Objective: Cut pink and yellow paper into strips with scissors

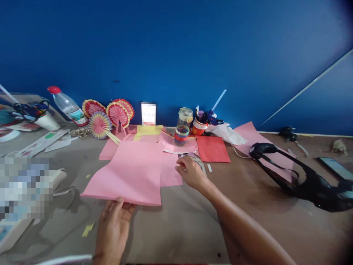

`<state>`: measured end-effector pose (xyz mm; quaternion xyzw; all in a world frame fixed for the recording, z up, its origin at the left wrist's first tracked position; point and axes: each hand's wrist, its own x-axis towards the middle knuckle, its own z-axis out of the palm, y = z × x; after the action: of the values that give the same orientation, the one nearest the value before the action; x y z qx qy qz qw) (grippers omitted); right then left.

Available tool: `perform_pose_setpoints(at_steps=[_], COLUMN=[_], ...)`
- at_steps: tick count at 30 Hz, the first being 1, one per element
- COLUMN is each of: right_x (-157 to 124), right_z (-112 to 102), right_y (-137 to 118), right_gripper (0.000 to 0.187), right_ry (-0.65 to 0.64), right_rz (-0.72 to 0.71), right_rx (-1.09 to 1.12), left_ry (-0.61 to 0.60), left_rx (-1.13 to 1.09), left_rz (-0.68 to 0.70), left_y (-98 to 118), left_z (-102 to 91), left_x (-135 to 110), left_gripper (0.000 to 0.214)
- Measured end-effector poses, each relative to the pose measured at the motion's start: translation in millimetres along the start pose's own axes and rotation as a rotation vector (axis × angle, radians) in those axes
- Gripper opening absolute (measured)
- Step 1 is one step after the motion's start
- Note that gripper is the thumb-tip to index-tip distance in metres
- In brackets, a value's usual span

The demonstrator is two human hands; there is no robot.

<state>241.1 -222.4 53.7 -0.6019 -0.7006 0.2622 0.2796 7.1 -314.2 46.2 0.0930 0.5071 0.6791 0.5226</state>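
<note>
A pink sheet of paper point(132, 169) is lifted at its near edge, its left corner curling up. My left hand point(114, 224) grips that edge, thumb on top and fingers beneath. To the right, my right hand point(193, 173) hovers with loosely curled fingers, thumb and forefinger slightly apart; nothing shows between them. It is close to another pink sheet point(171, 171) lying partly under the held one. Just beyond that hand, a clear jar with coloured bands point(182, 136) stands on crumpled pink paper. A red square of paper point(213, 149) lies to its right.
Pleated paper fans point(118, 114) and a red-capped bottle point(70, 106) stand by the blue wall point(176, 48). A red cup point(199, 127) holds pens and a glue gun. On the right lie a black headset point(300, 180) and a phone point(335, 167). Yellow scraps point(87, 230) dot the table.
</note>
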Motion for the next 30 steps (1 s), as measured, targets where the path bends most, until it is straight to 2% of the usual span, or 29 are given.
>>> perform_pose_setpoints(at_steps=[2, 4, 7, 10, 12, 17, 23, 27, 30], right_x=[-1, -11, -31, -43, -43, -37, -39, -15, 15], right_z=[0, 7, 26, 50, 64, 82, 79, 57, 33], right_y=[-4, -16, -42, -62, -68, -71, -72, -51, -23], right_gripper=[0.008, 0.010, 0.015, 0.012, 0.011, 0.010, 0.009, 0.016, 0.023], right_ry=[0.017, 0.007, -0.117, -0.210, -0.236, -0.261, -0.274, -0.132, 0.002], right_rz=[-0.047, -0.171, -0.405, -0.538, -0.561, -0.549, -0.574, -0.402, -0.181], right_rx=[0.056, 0.136, 0.180, 0.004, -0.124, -0.264, -0.222, -0.075, -0.166], left_ry=[-0.024, -0.028, -0.021, -0.054, -0.076, -0.081, -0.085, -0.042, 0.003], left_rx=[-0.012, -0.010, -0.015, 0.026, 0.076, 0.112, 0.175, 0.047, -0.015], left_rz=[-0.020, -0.057, -0.109, -0.111, -0.104, -0.109, -0.081, -0.063, -0.038], left_y=[-3, -9, -19, -25, -26, -27, -27, -24, -24], left_z=[0.7, -1.5, -5.8, -7.6, -7.6, -9.8, -14.5, -9.1, -4.2], left_x=[1, 0, -3, -4, -3, -1, 7, 12, 14], left_gripper=[0.033, 0.034, 0.032, 0.026, 0.024, 0.023, 0.025, 0.029, 0.029])
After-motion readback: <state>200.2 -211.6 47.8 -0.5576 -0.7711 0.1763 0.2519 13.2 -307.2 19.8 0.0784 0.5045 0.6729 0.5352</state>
